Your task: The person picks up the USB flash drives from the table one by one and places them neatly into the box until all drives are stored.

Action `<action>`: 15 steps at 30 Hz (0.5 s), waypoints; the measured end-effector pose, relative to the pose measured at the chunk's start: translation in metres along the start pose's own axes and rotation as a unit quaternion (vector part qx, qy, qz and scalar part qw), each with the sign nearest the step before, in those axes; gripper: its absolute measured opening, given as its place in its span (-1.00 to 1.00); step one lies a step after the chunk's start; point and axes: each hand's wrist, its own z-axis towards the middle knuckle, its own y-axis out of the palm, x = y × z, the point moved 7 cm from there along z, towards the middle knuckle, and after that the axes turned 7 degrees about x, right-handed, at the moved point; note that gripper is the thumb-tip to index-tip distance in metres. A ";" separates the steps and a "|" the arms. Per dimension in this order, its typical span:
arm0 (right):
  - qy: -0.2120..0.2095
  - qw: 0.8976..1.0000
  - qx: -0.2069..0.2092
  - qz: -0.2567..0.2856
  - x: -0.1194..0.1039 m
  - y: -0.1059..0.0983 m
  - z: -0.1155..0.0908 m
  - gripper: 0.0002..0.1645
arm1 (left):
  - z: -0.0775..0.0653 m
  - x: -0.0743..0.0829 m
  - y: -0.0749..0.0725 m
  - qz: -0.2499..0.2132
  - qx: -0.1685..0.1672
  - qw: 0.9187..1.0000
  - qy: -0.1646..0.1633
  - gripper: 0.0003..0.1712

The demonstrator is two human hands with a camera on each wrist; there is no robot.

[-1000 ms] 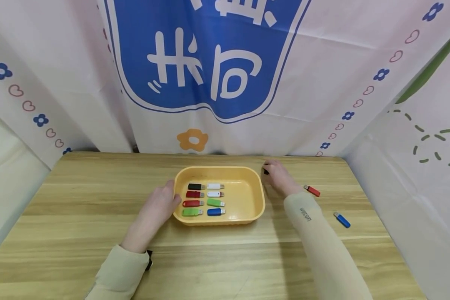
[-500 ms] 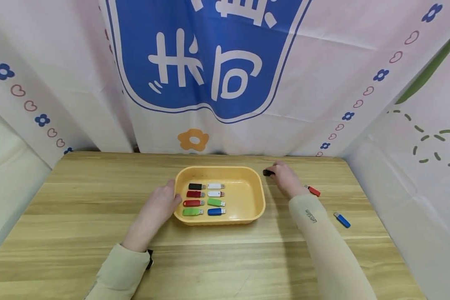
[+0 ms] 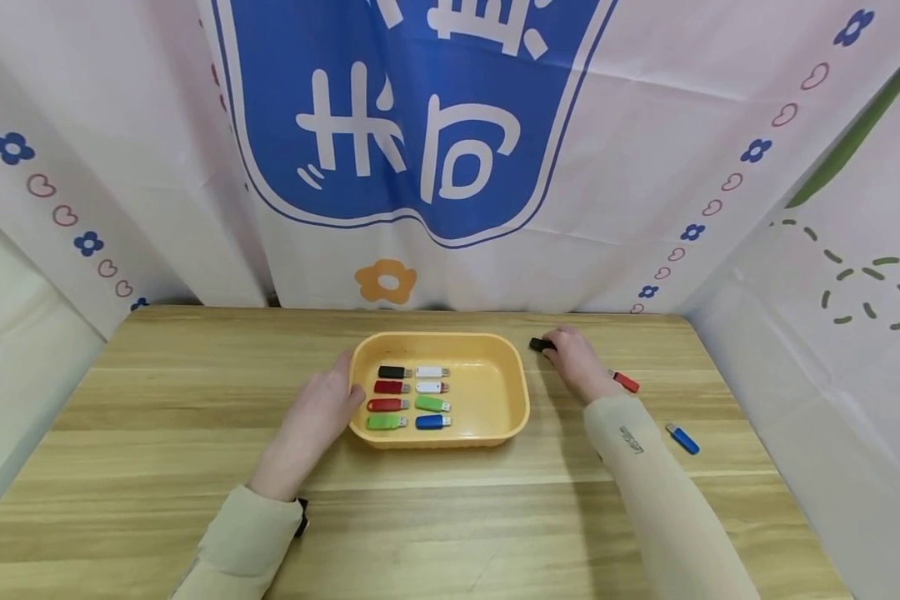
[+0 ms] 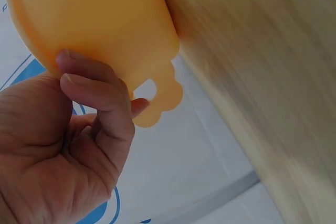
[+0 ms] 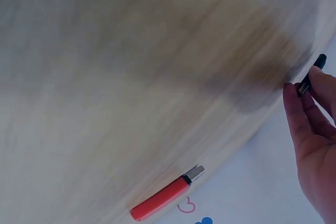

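Observation:
A yellow tray [image 3: 491,400] stands mid-table, holding USB flash drives in two columns: a black one [image 3: 392,372], white, red, green and blue ones [image 3: 430,422]. My left hand [image 3: 321,408] grips the tray's left side, thumb over the rim; in the left wrist view its fingers [image 4: 100,95] curl against the tray's outer wall. To the tray's right, near the table's back edge, my right hand [image 3: 576,360] pinches a black USB flash drive [image 3: 540,344] between thumb and fingertips. The right wrist view shows this flash drive [image 5: 321,60] partly covered by the thumb.
On the table's right side lie a red USB flash drive [image 3: 626,382], close to my right forearm, and a blue one [image 3: 682,438] nearer the right edge. A printed cloth [image 3: 480,267] hangs behind the wooden table [image 3: 435,533].
My right hand has shifted slightly right, and more of the black flash drive shows at its fingertips. My left hand keeps its grip on the tray.

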 end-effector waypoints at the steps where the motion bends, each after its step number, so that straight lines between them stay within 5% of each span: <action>1: 0.002 1.000 0.001 0.007 0.001 0.000 -0.001 -0.67 | 0.000 0.000 0.000 -0.003 0.005 1.000 0.003 -0.35; 15: -0.009 0.995 0.043 0.086 -0.023 -0.024 -0.010 -0.65 | 0.001 0.003 -0.001 -0.016 0.040 0.998 0.034 -0.36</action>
